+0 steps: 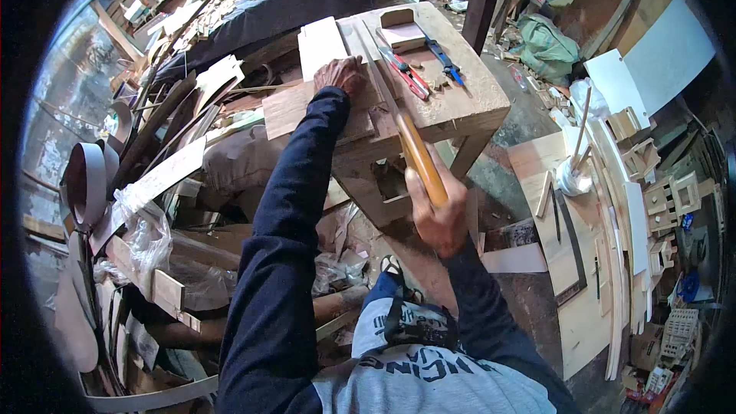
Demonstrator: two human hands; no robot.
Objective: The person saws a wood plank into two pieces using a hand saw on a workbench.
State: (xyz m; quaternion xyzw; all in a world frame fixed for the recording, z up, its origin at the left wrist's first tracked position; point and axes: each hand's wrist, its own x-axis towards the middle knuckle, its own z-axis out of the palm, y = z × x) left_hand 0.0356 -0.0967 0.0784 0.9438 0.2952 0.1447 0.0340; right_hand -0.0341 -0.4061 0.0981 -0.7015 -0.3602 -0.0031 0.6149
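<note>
My right hand [440, 211] is wrapped round the orange-brown wooden handle [418, 149] of a handsaw. Its long, narrow metal blade [377, 65] points away from me across the worktable [468, 103], seen nearly edge-on. Left of the blade, my left hand [340, 77] presses down with curled fingers on a thin wooden board [291, 107]. A pale board [320, 42] lies just beyond that hand. To the right of the blade are red-handled pliers [410, 77] and a blue-and-black tool [445, 61]. Behind them sits a shallow wooden piece [401, 29] with raised sides.
Scrap wood and clear plastic [146, 230] crowd the left side. A dark-covered table [284, 8] loaded with offcuts stands at the back. On the right lies a plywood sheet [575, 314] with strips on it. A dark post [484, 0] rises behind the worktable, near a green sack [548, 46].
</note>
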